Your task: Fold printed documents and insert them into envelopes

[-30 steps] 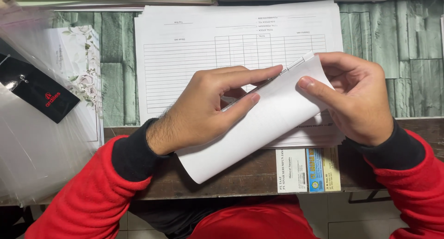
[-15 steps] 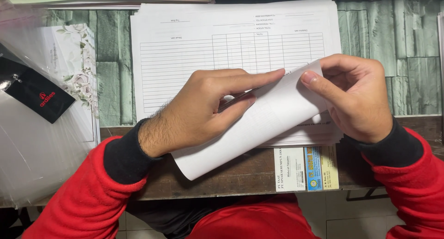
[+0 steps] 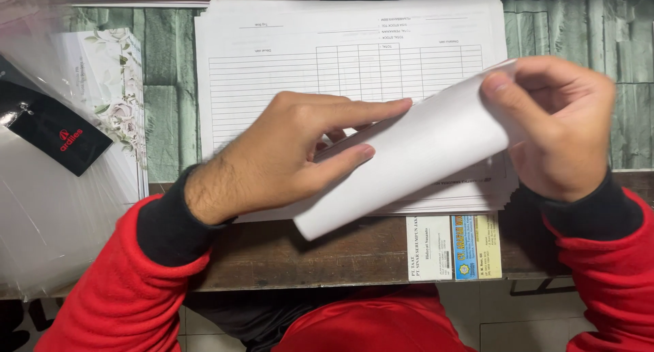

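A white sheet of paper [image 3: 422, 154] is curled over on top of a thick stack of printed forms [image 3: 286, 59] with ruled tables. My left hand [image 3: 293, 151] rests on the sheet's left part, index finger stretched along the fold, thumb under it, pinching the paper. My right hand [image 3: 562, 127] holds the sheet's upper right corner between thumb and fingers, lifted off the stack. Both arms wear red sleeves with black cuffs.
Clear plastic sleeves [image 3: 48, 209] with a black tag [image 3: 58, 134] lie at left, over a floral card [image 3: 112, 100]. The wooden desk edge [image 3: 306, 257] carries two small labels [image 3: 453, 246]. More paper stacks sit along the top edge.
My right hand has pulled the sheet's corner up and to the right, curling the paper further. My left hand stays pressed on the fold, shifted slightly left.
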